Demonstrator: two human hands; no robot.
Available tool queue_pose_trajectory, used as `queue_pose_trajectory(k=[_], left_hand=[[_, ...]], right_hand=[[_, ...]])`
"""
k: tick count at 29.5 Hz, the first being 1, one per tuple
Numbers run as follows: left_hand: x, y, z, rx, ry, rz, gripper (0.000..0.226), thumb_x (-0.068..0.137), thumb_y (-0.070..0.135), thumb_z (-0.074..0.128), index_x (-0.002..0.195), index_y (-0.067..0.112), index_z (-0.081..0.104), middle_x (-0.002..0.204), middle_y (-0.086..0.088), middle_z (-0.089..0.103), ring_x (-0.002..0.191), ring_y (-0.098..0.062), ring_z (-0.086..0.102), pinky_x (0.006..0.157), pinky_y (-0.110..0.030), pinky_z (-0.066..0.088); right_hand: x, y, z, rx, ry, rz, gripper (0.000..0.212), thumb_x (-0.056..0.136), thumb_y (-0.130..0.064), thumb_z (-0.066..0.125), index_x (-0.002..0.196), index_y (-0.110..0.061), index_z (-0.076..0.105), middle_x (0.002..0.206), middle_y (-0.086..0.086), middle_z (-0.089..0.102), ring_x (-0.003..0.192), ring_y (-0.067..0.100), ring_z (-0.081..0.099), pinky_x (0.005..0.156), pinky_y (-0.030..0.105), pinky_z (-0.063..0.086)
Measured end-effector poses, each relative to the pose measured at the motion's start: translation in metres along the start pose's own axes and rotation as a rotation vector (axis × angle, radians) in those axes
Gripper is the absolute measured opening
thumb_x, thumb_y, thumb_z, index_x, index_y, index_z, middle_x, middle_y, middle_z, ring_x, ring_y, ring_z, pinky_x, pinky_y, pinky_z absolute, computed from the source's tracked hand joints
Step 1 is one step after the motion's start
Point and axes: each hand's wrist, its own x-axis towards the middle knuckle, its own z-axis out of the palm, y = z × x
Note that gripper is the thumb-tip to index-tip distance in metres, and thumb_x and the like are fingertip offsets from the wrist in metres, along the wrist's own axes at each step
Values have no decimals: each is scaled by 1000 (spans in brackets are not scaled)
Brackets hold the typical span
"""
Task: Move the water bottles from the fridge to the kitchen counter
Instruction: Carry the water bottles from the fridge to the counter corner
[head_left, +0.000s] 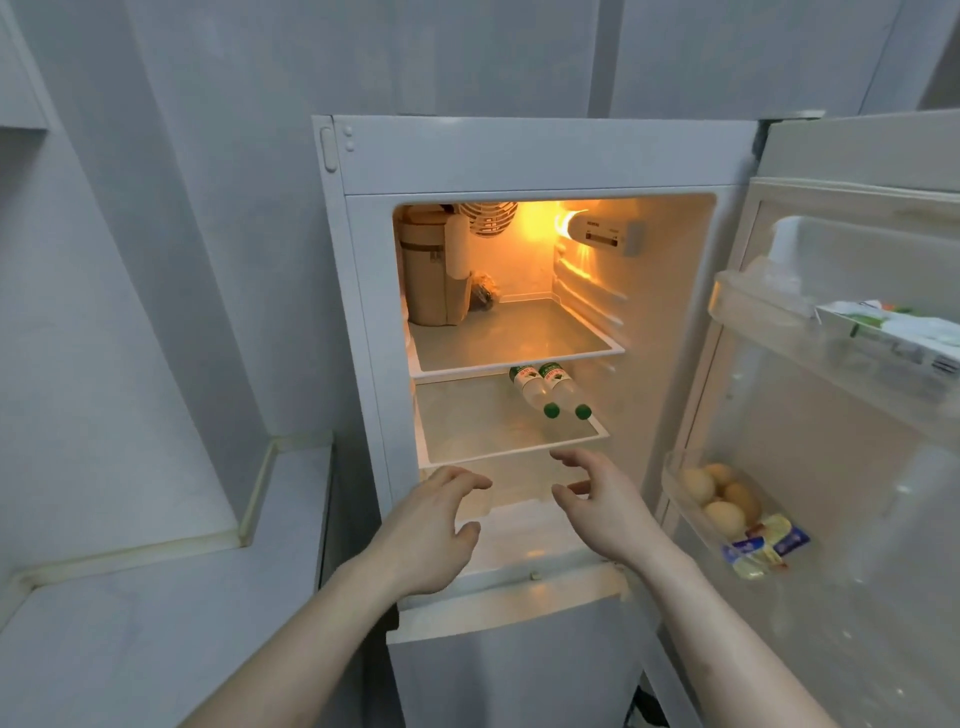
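On the middle shelf, two green-capped clear plastic water bottles (548, 389) should be gripped by open, empty left hand (434, 525) and right hand (602, 499)

Eggs (719, 499) in door rack (675, 480)

- Left hand (434, 525) reaches forward on a bare forearm, palm down, fingers loosely curved, thumb spread to the right, holding nothing.
- Right hand (597, 499) is extended slightly farther, fingers relaxed and parted, thumb pointing left, also empty.
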Motion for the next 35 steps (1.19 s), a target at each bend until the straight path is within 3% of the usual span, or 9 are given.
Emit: queue_pose_trajectory(k=[2,8,13,20,24,28,32,35], left_hand=[[27,-6,4,-1,-35,-20,51,100,29,55,149,36,43,155,15,37,116,-15,57,103,-27,41],[131,-20,27,11,-127,-77,55,97,24,54,150,31,42,155,2,39,137,-24,46,114,-37,39],[214,-20,55,4,-226,-159,61,95,22,56,152,32,38,153,-2,39,137,-28,46,113,-40,42],[309,-16,87,102,-320,-179,75,94,17,58,159,34,26,156,-8,35,140,-33,41,112,-44,44],[344,-10,105,132,-384,-174,81,95,15,54,162,36,15,158,-10,32,143,-36,37,114,-46,42],[370,-11,120,141,-387,-180,83,93,18,55,162,37,12,158,-11,32,141,-39,39,112,-47,42],[386,-16,128,153,-379,-206,81,93,17,54,161,39,15,152,-12,38,140,-38,36,112,-46,42],[390,-20,126,126,-342,-204,72,93,15,54,156,36,28,145,-12,44,136,-36,40,107,-46,46]], right_hand=[[22,10,4,13,25,32,44,101,-21,60,144,-28,54,144,-4,50,109,16,64,89,25,45],[100,37,23,31,120,129,44,97,-12,60,139,-23,57,139,4,50,99,21,63,93,32,46],[145,57,36,140,184,225,44,96,-8,57,136,-23,58,145,5,46,121,31,59,112,42,45],[181,90,43,223,277,287,43,96,-4,55,136,-20,57,142,1,46,100,11,51,100,29,43],[196,108,44,230,306,303,44,95,-2,55,136,-16,57,142,3,48,114,13,53,104,28,42],[208,121,45,239,307,331,46,94,-2,53,137,-17,57,141,1,47,101,3,54,104,29,43],[221,135,51,227,272,361,48,95,-4,54,140,-20,54,147,0,43,133,18,49,113,31,38],[234,142,55,210,249,387,52,94,-4,54,143,-21,54,149,0,42,138,21,47,117,34,38]])
